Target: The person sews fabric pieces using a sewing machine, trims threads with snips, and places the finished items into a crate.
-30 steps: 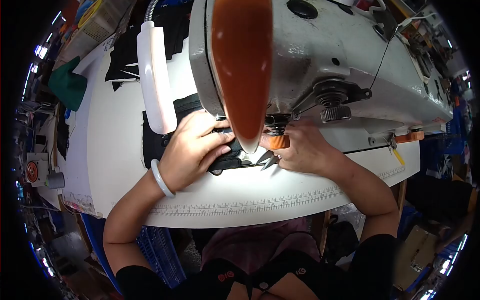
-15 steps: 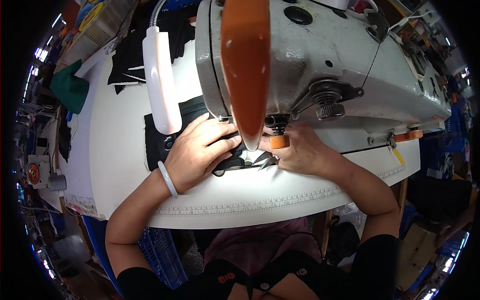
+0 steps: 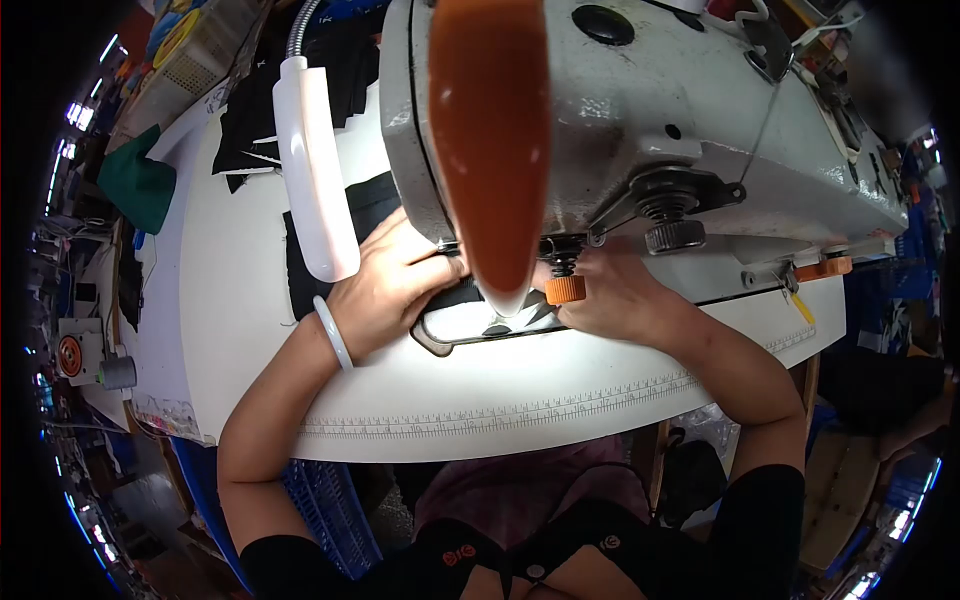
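2 bare hands work beneath the head of a grey sewing machine (image 3: 600, 150), over a white table (image 3: 400, 395). The dark fabric (image 3: 372, 197) lies flat on the table, reaching from behind the lamp (image 3: 315, 180) to beneath the left hand (image 3: 395, 285). That hand rests on it with fingers close together and bent; the tips meet the area behind the orange part (image 3: 490, 150), so whether they pinch cannot be told. The right hand (image 3: 615, 295) is curled beside the orange knob (image 3: 565, 290), its fingers partly hidden; 2 pointed metal blades (image 3: 530, 318) show next to it, though its grip on them cannot be made out. 1 pale bracelet (image 3: 333, 333) circles the left wrist. Ruler markings (image 3: 500, 418) run along the table's near edge, and a green cloth (image 3: 140, 180) sits at the far left.
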A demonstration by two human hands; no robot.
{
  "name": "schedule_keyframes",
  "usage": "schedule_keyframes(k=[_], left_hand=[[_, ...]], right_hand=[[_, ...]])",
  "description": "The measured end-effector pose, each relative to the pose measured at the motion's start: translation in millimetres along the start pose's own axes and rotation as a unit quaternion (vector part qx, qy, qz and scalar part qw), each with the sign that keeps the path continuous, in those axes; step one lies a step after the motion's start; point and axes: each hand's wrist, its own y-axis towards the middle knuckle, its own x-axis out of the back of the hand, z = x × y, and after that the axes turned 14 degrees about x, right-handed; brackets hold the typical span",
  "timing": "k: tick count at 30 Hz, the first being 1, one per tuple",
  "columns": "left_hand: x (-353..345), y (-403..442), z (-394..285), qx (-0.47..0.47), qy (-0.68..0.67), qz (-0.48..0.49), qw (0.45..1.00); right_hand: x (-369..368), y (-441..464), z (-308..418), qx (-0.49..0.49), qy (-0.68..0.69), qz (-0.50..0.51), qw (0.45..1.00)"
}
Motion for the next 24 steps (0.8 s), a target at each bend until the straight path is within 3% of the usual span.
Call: schedule_keyframes(k=[4, 19, 24], left_hand=[[5, 6, 7, -0.032, 0.017, -0.01, 0.999], [4, 2, 1, 0.089, 0.063, 0.045, 0.993], [-1, 1, 2, 0.064, 0.062, 0.007, 0.996]], right_hand=[[-3, -2, 0, -0.025, -0.005, 0.031, 0.999], [6, 2, 4, -0.094, 0.036, 0.058, 0.993], [8, 2, 4, -0.098, 0.026, 0.069, 0.993]])
